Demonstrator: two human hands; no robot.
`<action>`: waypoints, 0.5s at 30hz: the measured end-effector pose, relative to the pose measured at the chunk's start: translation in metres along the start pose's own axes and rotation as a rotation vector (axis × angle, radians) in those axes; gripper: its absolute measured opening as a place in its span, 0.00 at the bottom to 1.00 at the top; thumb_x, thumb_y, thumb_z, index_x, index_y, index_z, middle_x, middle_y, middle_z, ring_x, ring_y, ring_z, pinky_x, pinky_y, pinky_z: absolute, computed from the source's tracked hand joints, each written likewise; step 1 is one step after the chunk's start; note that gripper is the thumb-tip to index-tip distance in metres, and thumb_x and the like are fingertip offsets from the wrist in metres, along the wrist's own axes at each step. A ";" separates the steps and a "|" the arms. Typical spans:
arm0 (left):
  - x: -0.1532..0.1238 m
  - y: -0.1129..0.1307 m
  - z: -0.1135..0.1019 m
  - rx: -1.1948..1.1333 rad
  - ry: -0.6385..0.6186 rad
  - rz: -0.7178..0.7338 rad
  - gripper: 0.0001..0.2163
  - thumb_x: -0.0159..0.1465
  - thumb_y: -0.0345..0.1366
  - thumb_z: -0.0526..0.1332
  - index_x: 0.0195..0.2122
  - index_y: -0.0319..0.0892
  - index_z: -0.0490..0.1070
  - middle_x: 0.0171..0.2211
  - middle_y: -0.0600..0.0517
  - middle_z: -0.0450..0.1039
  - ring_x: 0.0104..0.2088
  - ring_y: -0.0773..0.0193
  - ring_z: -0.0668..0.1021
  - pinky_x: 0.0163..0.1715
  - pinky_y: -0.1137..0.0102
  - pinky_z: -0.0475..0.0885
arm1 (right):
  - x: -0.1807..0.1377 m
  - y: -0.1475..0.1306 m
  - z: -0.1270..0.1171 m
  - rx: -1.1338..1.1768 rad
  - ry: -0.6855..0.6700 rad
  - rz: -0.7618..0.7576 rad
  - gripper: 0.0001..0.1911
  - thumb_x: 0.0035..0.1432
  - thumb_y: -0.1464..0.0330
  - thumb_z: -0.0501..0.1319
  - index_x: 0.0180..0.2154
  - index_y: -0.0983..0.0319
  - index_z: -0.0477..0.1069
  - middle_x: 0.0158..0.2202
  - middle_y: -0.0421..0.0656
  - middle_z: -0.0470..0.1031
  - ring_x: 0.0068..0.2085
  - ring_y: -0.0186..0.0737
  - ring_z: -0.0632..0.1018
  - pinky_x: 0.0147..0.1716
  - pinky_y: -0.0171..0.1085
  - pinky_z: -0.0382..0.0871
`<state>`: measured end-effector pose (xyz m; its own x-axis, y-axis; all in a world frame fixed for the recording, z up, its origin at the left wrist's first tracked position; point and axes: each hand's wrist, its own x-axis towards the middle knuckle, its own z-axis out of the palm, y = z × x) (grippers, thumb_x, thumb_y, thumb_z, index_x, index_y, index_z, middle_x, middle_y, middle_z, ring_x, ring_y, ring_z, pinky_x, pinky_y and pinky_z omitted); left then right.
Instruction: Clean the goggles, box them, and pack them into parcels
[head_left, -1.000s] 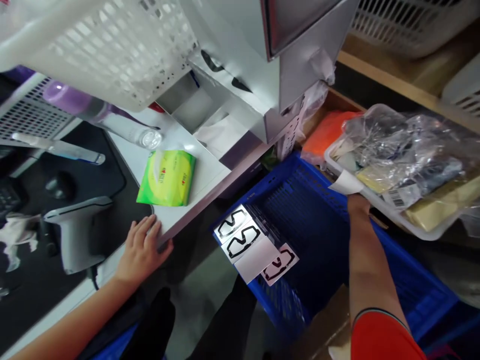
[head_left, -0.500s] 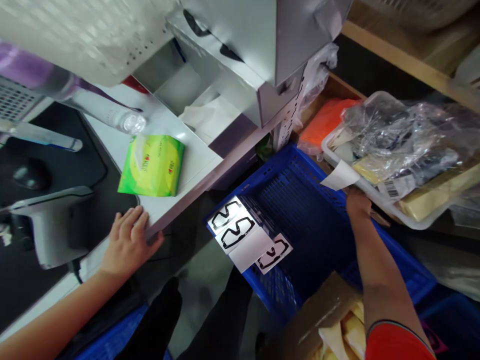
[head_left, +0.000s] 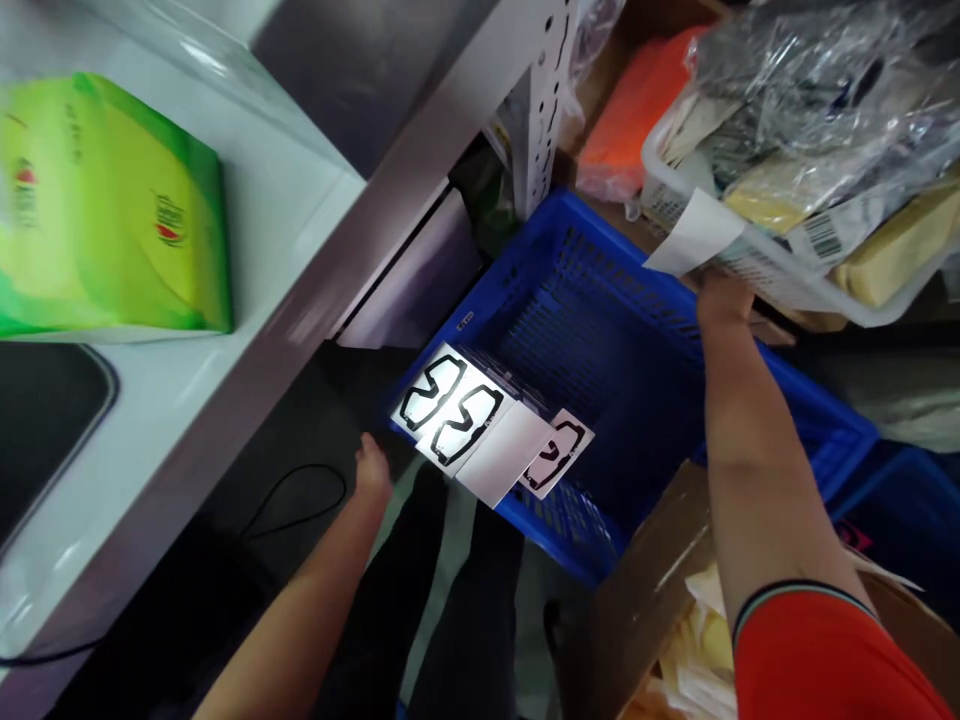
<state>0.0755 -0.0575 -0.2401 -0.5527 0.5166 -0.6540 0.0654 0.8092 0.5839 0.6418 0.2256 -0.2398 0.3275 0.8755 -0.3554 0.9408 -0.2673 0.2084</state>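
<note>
A blue plastic crate (head_left: 480, 310) lies below the desk edge. My right hand (head_left: 724, 297) is closed at its far right rim, the fingertips out of sight over the edge beneath a white basket (head_left: 840, 295). White cards with black goggle-like outlines (head_left: 466, 425) lie across the crate's near left rim. Another card (head_left: 559, 453) with the same outline hangs just inside. My left hand (head_left: 373, 468) is in the air below the desk, a little left of the crate's near corner. Its fingers are mostly turned away, and I see nothing held there.
A green tissue pack (head_left: 127, 210) sits on the white desk (head_left: 292, 215) at left. The white basket holds plastic-wrapped packets, beside an orange packet (head_left: 630, 110). A cardboard box (head_left: 660, 570) with yellowish contents stands at the near right. A black cable (head_left: 296, 525) hangs under the desk.
My left hand has left the desk edge and moved down and right towards the crate. The view has come lower and closer. My right hand stays at the crate's rim.
</note>
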 end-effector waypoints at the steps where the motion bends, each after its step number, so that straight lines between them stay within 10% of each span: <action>1: 0.016 -0.003 0.014 -0.034 -0.035 -0.065 0.27 0.73 0.49 0.36 0.51 0.39 0.69 0.49 0.36 0.75 0.53 0.47 0.77 0.54 0.44 0.71 | -0.001 0.000 -0.001 0.003 0.001 -0.005 0.19 0.71 0.80 0.44 0.56 0.81 0.66 0.52 0.71 0.72 0.57 0.48 0.73 0.50 0.44 0.61; 8: 0.067 -0.019 0.037 -0.482 -0.147 -0.446 0.29 0.73 0.56 0.41 0.51 0.40 0.74 0.47 0.41 0.79 0.49 0.52 0.80 0.49 0.57 0.76 | 0.000 0.001 -0.009 0.011 -0.025 -0.078 0.20 0.74 0.74 0.44 0.52 0.87 0.64 0.53 0.72 0.70 0.60 0.54 0.70 0.51 0.43 0.59; 15: 0.070 -0.046 0.043 -0.465 0.056 -0.347 0.27 0.70 0.58 0.51 0.54 0.42 0.73 0.51 0.42 0.78 0.55 0.51 0.78 0.47 0.59 0.80 | -0.007 0.003 -0.015 -0.054 -0.072 -0.126 0.20 0.75 0.72 0.46 0.51 0.87 0.64 0.51 0.73 0.71 0.59 0.55 0.71 0.51 0.43 0.61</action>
<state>0.0695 -0.0470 -0.3331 -0.5203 0.2172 -0.8259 -0.4919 0.7144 0.4977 0.6414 0.2250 -0.2227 0.2143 0.8689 -0.4462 0.9694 -0.1331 0.2064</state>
